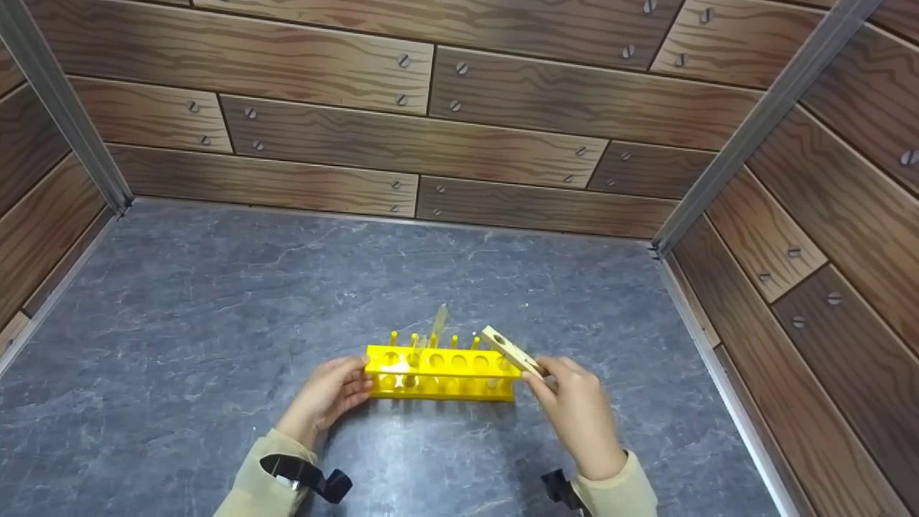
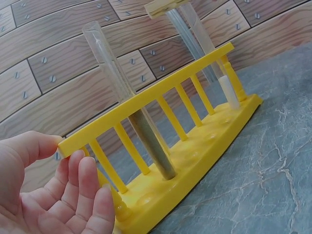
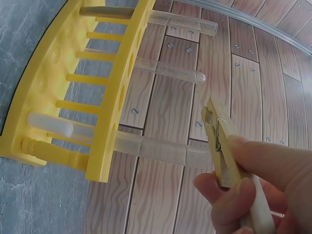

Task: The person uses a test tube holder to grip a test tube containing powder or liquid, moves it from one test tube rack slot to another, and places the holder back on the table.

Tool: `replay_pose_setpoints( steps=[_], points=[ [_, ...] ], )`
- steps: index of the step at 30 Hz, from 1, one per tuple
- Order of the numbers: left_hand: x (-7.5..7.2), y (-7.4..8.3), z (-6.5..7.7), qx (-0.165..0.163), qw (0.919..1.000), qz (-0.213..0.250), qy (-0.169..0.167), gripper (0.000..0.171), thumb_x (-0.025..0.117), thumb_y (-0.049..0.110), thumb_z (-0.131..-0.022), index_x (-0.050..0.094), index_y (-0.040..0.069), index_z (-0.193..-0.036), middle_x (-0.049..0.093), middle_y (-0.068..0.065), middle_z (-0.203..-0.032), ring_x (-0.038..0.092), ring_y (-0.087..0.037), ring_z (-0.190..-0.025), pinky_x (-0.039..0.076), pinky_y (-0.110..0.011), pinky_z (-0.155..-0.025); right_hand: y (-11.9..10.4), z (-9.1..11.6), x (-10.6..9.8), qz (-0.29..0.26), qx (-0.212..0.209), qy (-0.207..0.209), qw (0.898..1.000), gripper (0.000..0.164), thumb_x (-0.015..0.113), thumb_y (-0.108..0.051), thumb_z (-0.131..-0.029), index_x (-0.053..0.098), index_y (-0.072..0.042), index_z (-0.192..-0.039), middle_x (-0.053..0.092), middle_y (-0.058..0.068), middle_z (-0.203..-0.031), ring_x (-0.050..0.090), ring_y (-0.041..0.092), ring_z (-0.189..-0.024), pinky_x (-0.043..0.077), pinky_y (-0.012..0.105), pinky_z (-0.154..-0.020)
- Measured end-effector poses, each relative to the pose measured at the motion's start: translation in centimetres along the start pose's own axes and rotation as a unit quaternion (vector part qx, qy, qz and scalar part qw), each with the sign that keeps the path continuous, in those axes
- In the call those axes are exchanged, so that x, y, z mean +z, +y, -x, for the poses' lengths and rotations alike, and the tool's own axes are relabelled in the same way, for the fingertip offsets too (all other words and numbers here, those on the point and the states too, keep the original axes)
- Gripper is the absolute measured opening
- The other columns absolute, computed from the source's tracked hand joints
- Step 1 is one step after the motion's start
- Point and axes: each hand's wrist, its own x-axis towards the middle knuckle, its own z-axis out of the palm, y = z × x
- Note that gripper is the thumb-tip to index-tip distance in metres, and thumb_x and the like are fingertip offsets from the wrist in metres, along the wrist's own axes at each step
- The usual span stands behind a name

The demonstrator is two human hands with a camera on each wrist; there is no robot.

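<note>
2 forearms reach forward, pale sleeves [image 1: 267, 470] behind the hands. Left hand [image 1: 330, 391] beside the left end of the yellow test tube rack [image 1: 441, 372]; right hand [image 1: 578, 402] just off its right end, angled inward. Rack stands between them on the grey marbled surface [image 1: 215, 323]. Near left hand: 1 tube with dark contents [image 2: 151, 141]. Beyond, on a rear peg: 1 inverted tube [image 3: 170, 72]. Nearest right hand: 1 tube with white contents [image 3: 146, 144], its mouth partly behind the wooden clamp [image 1: 511, 350]. Plank-patterned wall [image 1: 287, 64] ahead. Left thumb and forefinger pinch rack's top corner; right fingers curl round clamp. Clamp's hold on tube: cannot tell.
</note>
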Motion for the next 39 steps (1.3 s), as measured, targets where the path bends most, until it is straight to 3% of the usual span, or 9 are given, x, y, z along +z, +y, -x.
replay_pose_setpoints(
  steps=[9,39],
  points=[
    [0.1,0.0,-0.1,-0.001,1.0000,-0.007,0.006,0.024,0.056,0.016,-0.091,0.052,-0.003,-0.104,0.058,-0.003,-0.078,0.058,-0.014,-0.071,0.054,-0.030,-0.072,0.0,-0.1,0.1,0.013,-0.010,-0.001,1.000,0.023,0.071,-0.022,-0.082,0.070,-0.006,-0.098,0.063,0.003,-0.083,0.051,0.005,-0.055,0.043,0.018,-0.046],
    [0.0,-0.1,-0.1,0.003,1.0000,-0.004,0.003,0.026,0.056,0.016,-0.090,0.052,-0.004,-0.106,0.059,-0.007,-0.082,0.058,-0.016,-0.074,0.053,-0.033,-0.075,-0.5,-0.2,1.1,-0.002,-0.010,-0.006,1.000,0.023,0.072,-0.020,-0.082,0.070,-0.007,-0.100,0.063,0.002,-0.082,0.058,0.007,-0.064,0.048,0.017,-0.052]
  ],
)
